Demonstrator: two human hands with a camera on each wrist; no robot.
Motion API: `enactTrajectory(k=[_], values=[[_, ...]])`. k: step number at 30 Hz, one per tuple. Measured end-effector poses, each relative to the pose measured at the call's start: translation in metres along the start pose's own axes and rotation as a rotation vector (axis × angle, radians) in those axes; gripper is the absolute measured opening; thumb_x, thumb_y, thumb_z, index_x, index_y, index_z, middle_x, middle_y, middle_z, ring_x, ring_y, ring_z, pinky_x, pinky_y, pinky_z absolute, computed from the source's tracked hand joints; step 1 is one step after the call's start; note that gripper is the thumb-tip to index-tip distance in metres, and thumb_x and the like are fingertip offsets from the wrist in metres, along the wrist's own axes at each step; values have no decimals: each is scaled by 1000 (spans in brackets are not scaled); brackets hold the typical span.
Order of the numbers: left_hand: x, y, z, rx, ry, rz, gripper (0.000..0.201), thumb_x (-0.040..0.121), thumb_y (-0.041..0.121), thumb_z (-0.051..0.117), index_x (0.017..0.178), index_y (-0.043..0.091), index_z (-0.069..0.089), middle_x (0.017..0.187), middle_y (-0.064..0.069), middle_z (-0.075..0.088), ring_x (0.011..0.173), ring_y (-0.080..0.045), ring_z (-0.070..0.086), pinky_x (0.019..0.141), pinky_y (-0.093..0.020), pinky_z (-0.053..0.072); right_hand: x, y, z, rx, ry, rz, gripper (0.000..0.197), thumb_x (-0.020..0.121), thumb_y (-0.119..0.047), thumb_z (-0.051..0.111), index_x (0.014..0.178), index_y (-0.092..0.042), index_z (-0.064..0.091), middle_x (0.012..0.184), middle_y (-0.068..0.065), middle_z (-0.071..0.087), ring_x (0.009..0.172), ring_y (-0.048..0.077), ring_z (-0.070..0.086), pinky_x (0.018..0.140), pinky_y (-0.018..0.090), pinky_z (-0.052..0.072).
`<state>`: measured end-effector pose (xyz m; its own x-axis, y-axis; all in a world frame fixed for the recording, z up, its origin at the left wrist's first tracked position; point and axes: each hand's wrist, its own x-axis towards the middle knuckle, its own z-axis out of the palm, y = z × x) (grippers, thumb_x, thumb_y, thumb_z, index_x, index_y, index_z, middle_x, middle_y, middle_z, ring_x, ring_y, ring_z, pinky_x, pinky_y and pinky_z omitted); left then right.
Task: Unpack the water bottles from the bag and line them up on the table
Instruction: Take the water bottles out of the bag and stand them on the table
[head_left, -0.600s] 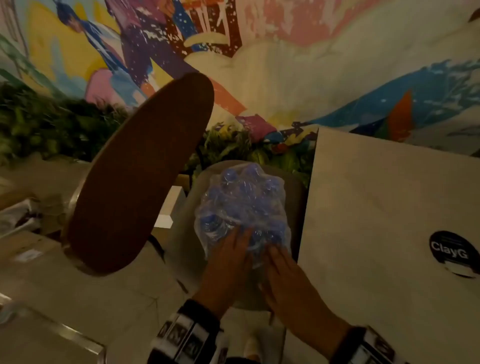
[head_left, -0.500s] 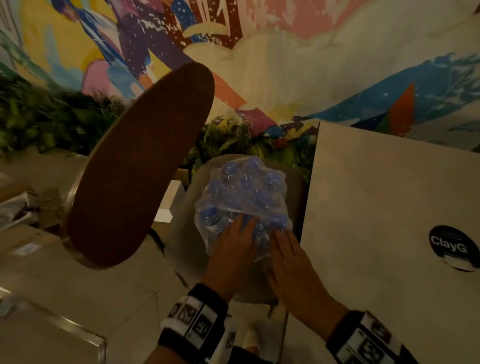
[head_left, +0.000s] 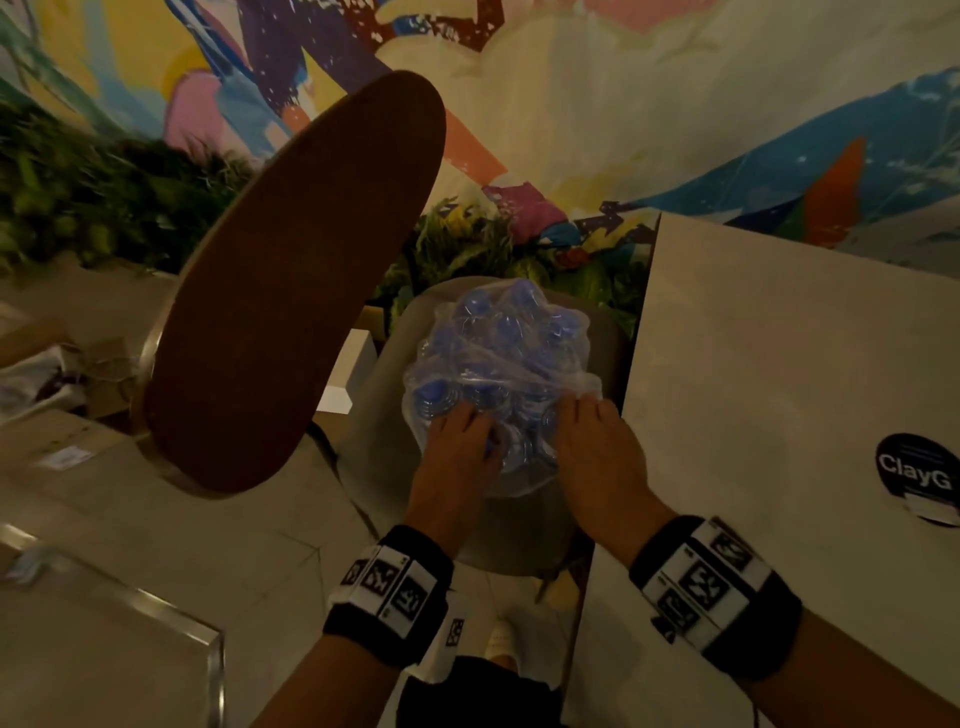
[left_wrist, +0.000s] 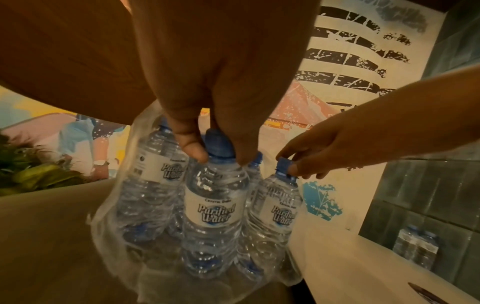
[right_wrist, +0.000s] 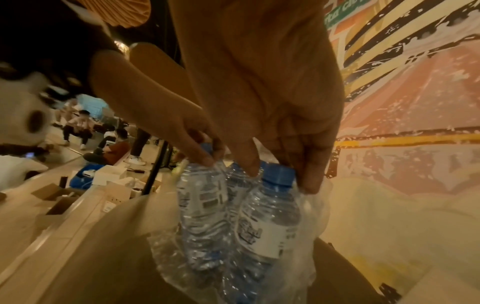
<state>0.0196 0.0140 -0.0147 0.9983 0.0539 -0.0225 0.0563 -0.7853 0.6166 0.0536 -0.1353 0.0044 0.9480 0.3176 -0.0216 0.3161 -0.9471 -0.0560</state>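
Note:
A clear plastic bag (head_left: 498, 353) packed with several blue-capped water bottles stands on a pale chair seat (head_left: 379, 415). Both hands reach into its near side. My left hand (head_left: 467, 431) pinches the blue cap of the middle front bottle (left_wrist: 213, 207) between thumb and fingers (left_wrist: 192, 152). My right hand (head_left: 582, 415) pinches the cap of the neighbouring bottle (left_wrist: 280, 207) on the right; in the right wrist view its fingertips (right_wrist: 310, 185) close around that cap (right_wrist: 278, 173). Both bottles stand upright among the others. The white table (head_left: 779, 389) lies just right of the chair.
The chair's brown backrest (head_left: 291, 291) leans up on the left of the bag. A black round sticker (head_left: 917, 475) sits on the table's right part. A clear glass edge (head_left: 202, 639) juts in at lower left. Green plants (head_left: 104, 208) and a painted wall stand behind.
Both hands slid forward from the bag's near side onto the bottle caps and spread apart; the right hand moved toward the bag's right edge. The bag stayed on the seat.

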Motion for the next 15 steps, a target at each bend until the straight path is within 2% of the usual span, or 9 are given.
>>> enactTrajectory(k=[2,4,5,7,8,10,12,13,15], values=[[-5,1,2,-13,18,-20,19,83,20,62,101,16,56,117,-7,52,110,-22,48,94,-29,42,4,7,1,54,-39,-56,49,52,-4,86,95,0,62,81,20,67,66,32,64,49,32,53],[-12,10,5,-55,21,-12,28,80,16,66,106,15,56,118,-9,49,109,-19,45,94,-25,40,2,10,1,110,-73,-104,50,63,-5,80,107,-4,57,93,21,63,72,36,64,50,36,54],[-16,14,7,-87,17,-14,32,79,13,67,109,15,56,116,-8,48,106,-12,42,94,-17,38,-1,10,2,139,-63,-122,48,69,-7,76,111,-6,55,97,21,62,75,36,64,52,37,55],[-24,23,9,-158,1,-29,34,79,9,67,111,13,57,109,-1,44,97,-1,37,86,0,34,-11,12,0,196,-32,-146,44,76,-13,72,115,-9,53,99,18,63,76,33,65,54,36,56],[-27,26,9,-158,-2,-24,35,78,7,67,111,13,58,106,2,42,96,-2,40,80,2,35,-18,14,-2,234,-25,-144,42,76,-14,71,114,-9,53,97,17,63,75,31,65,54,34,55],[-29,32,7,-107,19,14,36,72,8,72,106,12,60,103,1,43,96,-12,47,76,-2,30,-36,25,-14,352,-25,-111,35,78,-18,69,109,-9,56,94,14,62,70,29,64,51,29,51],[-28,43,2,-75,35,36,38,66,16,75,101,9,62,99,-3,48,90,-15,47,76,-6,26,-59,47,-27,505,-60,-52,33,84,-29,61,111,-11,54,97,10,60,76,21,59,56,12,39],[-28,52,-1,-64,28,53,39,64,22,72,99,9,63,96,-3,49,87,-15,46,74,-6,27,-71,59,-34,555,-76,-22,38,85,-39,54,112,-14,53,99,7,58,79,18,57,59,9,33],[-28,78,-3,-48,-7,116,39,62,30,66,96,10,65,92,-1,48,80,-14,47,70,-6,29,-97,89,-46,637,-86,43,39,84,-47,45,109,-18,52,99,3,57,82,16,56,64,15,38]])
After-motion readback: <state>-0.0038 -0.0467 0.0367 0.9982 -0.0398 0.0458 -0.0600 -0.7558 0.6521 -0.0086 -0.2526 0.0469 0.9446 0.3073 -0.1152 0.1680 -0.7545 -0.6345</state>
